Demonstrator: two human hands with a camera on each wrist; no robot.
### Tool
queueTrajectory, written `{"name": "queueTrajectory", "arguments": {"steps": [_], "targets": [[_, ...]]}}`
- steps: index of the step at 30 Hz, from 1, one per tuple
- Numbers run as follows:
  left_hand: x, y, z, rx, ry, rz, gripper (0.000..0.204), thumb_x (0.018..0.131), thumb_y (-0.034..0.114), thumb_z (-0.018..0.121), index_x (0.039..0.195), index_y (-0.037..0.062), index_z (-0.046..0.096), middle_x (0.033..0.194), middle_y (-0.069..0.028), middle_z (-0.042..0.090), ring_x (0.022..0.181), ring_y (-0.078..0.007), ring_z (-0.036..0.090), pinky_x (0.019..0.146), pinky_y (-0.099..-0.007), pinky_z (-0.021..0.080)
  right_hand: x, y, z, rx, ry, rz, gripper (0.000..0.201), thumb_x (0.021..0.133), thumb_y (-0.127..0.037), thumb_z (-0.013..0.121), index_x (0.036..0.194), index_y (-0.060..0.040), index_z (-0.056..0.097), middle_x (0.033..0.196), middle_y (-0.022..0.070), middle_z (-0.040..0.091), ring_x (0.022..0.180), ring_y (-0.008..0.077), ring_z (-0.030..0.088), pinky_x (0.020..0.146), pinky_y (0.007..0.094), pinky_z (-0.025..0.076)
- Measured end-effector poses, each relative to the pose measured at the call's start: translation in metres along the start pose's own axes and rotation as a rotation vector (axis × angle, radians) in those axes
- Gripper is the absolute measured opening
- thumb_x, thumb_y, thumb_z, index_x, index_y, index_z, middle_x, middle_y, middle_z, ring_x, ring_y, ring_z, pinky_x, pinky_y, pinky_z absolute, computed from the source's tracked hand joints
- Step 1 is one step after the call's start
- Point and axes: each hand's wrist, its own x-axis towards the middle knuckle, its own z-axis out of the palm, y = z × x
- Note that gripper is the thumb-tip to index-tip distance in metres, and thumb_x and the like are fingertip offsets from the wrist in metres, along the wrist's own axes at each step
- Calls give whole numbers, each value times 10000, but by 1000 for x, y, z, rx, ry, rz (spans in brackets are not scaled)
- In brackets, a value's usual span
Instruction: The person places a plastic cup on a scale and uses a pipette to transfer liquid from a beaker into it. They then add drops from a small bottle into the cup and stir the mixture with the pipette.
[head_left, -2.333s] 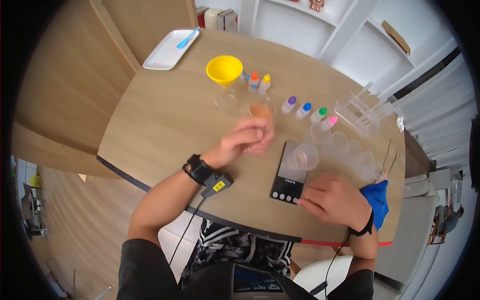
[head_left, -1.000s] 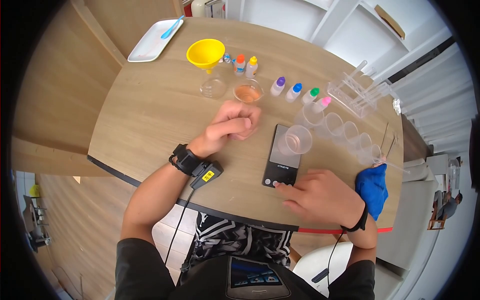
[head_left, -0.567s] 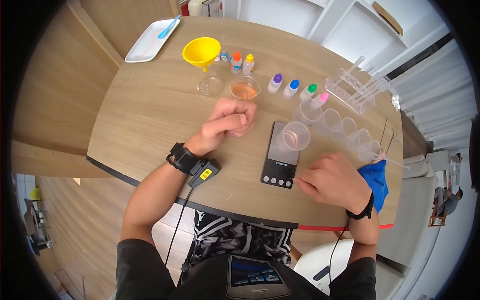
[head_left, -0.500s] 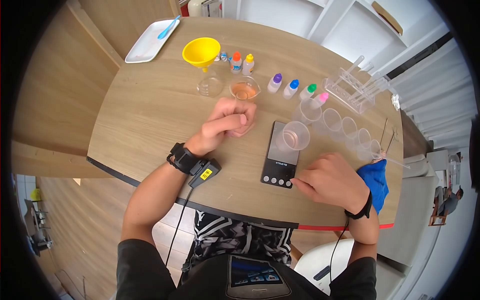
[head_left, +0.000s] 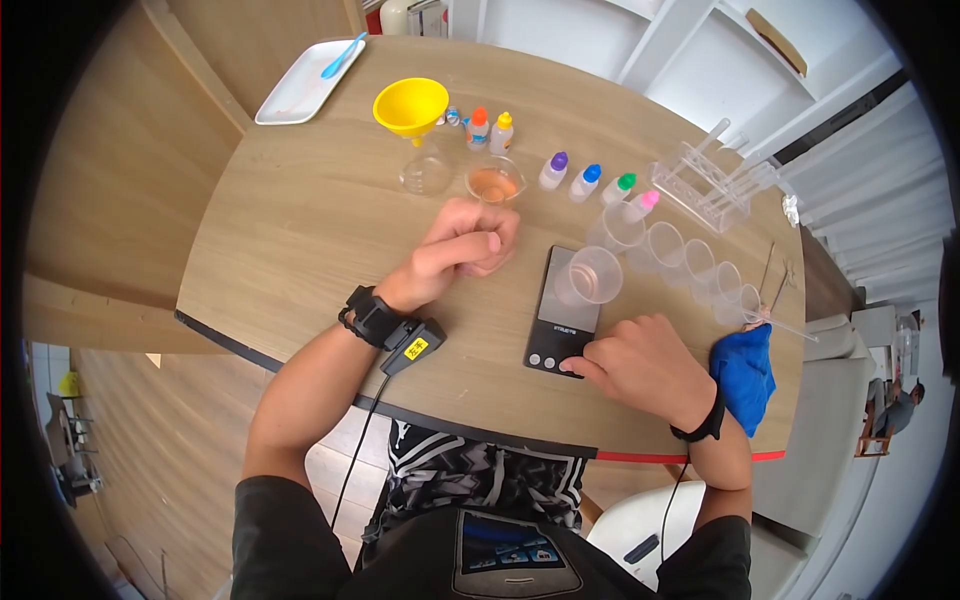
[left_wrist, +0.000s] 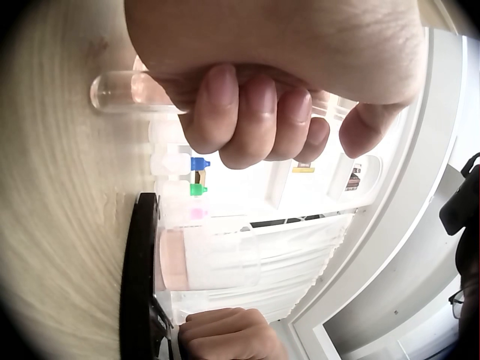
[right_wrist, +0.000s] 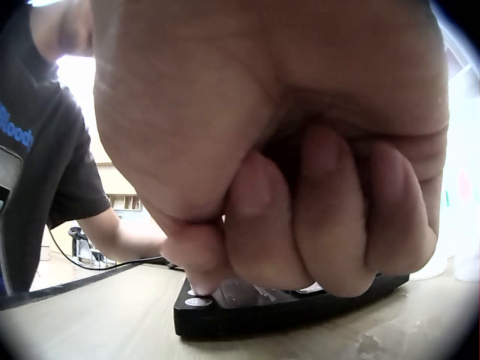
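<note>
My left hand (head_left: 462, 245) is curled over the table, left of the scale. In the left wrist view it holds a clear test tube (left_wrist: 124, 91), whose rounded end sticks out below the fist. Just beyond the hand stands a glass beaker (head_left: 495, 183) of orange liquid. A clear plastic cup (head_left: 590, 276) with some pale pinkish liquid sits on the black digital scale (head_left: 562, 335). My right hand (head_left: 640, 365) touches the row of buttons at the scale's near end with one digit. Its other fingers are folded into the palm, partly hiding the scale in the right wrist view.
Behind stand a yellow funnel (head_left: 411, 105) on a clear vessel (head_left: 426, 174), several dropper bottles (head_left: 554, 172) with coloured caps and a clear test tube rack (head_left: 700, 190). Clear cups (head_left: 662, 247) line the right, near a blue cloth (head_left: 743, 375). A white tray (head_left: 290, 105) lies far left.
My right hand lowers to the scale's buttons, lifts slightly off to the right, then returns leftward onto them. The left hand keeps its place and the cup stays on the scale.
</note>
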Motion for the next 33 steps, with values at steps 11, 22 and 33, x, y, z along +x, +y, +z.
{"name": "queueTrajectory", "arguments": {"steps": [11, 22, 33], "targets": [[0, 0, 1, -1, 8, 3, 381, 912, 307, 600, 701, 81, 377, 607, 36, 323, 553, -95, 282, 517, -296, 165, -5, 12, -7, 30, -30, -12, 440, 966, -423, 684, 706, -72, 735, 650, 138, 655, 657, 385, 638, 601, 468, 480], [-1, 1, 0, 5, 8, -11, 342, 906, 270, 601, 707, 76, 400, 617, 37, 339, 562, -91, 290, 524, -292, 175, -5, 9, -14, 23, -137, -35, 385, 981, -388, 678, 771, -70, 733, 691, 142, 671, 679, 376, 645, 617, 471, 477], [-4, -1, 0, 11, 0, -14, 263, 943, 249, 610, 767, 113, 469, 688, 83, 353, 628, -40, 317, 553, -261, 222, 15, -9, -67, -1, 415, -45, 578, 841, -162, 809, 1378, -124, 600, 1329, 137, 576, 1180, 356, 555, 974, 478, 434]]}}
